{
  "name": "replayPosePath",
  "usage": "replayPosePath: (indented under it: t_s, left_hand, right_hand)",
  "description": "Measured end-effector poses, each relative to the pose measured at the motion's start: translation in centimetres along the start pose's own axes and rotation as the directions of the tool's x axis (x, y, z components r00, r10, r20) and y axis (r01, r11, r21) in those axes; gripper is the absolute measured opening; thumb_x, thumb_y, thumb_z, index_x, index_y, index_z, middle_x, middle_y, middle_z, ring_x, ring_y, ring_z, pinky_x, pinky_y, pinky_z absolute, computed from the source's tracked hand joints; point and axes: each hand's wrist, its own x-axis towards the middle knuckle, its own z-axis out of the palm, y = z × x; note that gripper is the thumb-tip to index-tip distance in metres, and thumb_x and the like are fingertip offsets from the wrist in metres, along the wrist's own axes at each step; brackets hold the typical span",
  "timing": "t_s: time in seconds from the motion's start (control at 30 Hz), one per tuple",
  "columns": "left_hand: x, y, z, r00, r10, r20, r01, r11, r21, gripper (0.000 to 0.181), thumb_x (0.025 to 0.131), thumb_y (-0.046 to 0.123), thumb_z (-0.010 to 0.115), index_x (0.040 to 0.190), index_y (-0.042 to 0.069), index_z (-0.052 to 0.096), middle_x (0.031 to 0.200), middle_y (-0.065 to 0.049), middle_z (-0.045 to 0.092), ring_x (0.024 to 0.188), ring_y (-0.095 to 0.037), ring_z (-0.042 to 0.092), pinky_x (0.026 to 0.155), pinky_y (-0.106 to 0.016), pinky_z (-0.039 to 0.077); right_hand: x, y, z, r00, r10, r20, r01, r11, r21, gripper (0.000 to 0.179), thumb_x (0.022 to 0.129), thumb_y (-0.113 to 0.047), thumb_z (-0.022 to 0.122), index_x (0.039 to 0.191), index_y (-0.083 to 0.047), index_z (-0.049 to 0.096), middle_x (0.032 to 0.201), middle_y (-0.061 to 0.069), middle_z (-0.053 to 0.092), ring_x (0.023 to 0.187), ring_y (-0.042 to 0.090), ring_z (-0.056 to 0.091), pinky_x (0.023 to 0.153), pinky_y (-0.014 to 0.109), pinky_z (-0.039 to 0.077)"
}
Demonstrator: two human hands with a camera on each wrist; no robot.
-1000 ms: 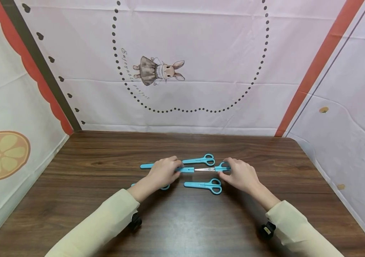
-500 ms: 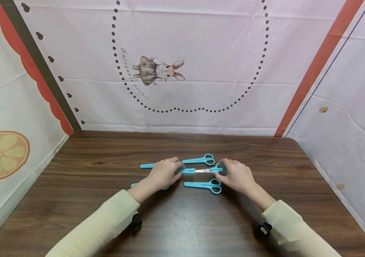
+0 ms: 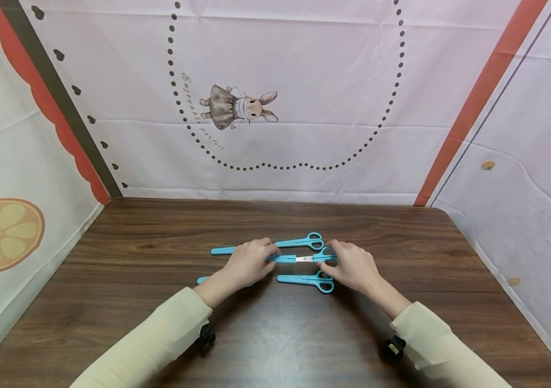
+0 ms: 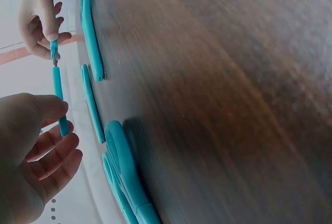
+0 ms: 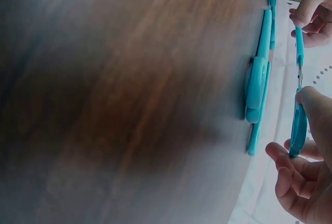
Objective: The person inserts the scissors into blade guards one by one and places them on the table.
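My left hand (image 3: 250,261) pinches a light-blue blade cover (image 3: 285,258) between thumb and fingers. From the right, my right hand (image 3: 354,264) grips the blue handles of a pair of scissors (image 3: 323,256). Their blades point left into the cover's mouth, and only a short stretch of metal shows between cover and handles. Both wrist views show the cover (image 4: 58,85) and the scissors (image 5: 298,128) in line, raised off the table. The far end of the cover is hidden by the left fingers in the head view.
On the brown wooden table (image 3: 275,334) lie several more covered blue scissors: one pair behind (image 3: 300,242), one in front (image 3: 304,279). Two blue pieces to the left, a back one (image 3: 222,250) and a front one (image 3: 201,279), are partly hidden by the left arm. Printed cloth (image 3: 329,97) hangs around the table.
My right hand has moved left with the scissors, and the blades have slid further into the cover. Less metal shows now. The left hand has stayed nearly still.
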Motion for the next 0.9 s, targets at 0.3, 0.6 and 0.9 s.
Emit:
replayPosePath:
  t_s: [0.3, 0.6, 0.9]
  left_hand:
    - [-0.1, 0.0, 0.2, 1.000, 0.013, -0.009, -0.013, 1.000, 0.001, 0.016, 0.084, 0.020, 0.067, 0.100, 0.018, 0.068, 0.095, 0.002, 0.062, 0.054, -0.003, 0.046, 0.044, -0.018, 0.035]
    - [-0.4, -0.3, 0.3, 0.999, 0.017, -0.037, -0.017, 1.000, -0.007, 0.015, 0.083, 0.020, 0.067, 0.098, 0.018, 0.069, 0.095, 0.004, 0.062, 0.050, -0.001, 0.041, 0.041, -0.017, 0.032]
    - [-0.5, -0.3, 0.5, 0.998, 0.000, -0.055, 0.000, 1.000, -0.010, 0.016, 0.083, 0.019, 0.067, 0.099, 0.017, 0.069, 0.093, 0.004, 0.061, 0.047, -0.001, 0.038, 0.040, -0.017, 0.031]
  right_hand:
    - [0.1, -0.6, 0.3, 1.000, -0.022, -0.002, 0.022, 1.000, -0.006, 0.044, 0.076, -0.043, 0.070, 0.104, -0.010, 0.061, 0.056, -0.008, 0.045, 0.043, 0.006, 0.035, 0.036, 0.022, 0.027]
    - [0.4, -1.5, 0.6, 0.999, -0.041, -0.004, 0.041, 0.999, -0.013, 0.043, 0.078, -0.045, 0.068, 0.102, -0.010, 0.060, 0.051, -0.008, 0.037, 0.040, 0.006, 0.031, 0.035, 0.022, 0.022]
    - [0.6, -1.8, 0.8, 0.998, -0.047, -0.041, 0.047, 0.999, -0.002, 0.044, 0.078, -0.043, 0.068, 0.104, -0.009, 0.061, 0.050, -0.010, 0.039, 0.037, 0.005, 0.030, 0.034, 0.019, 0.019]
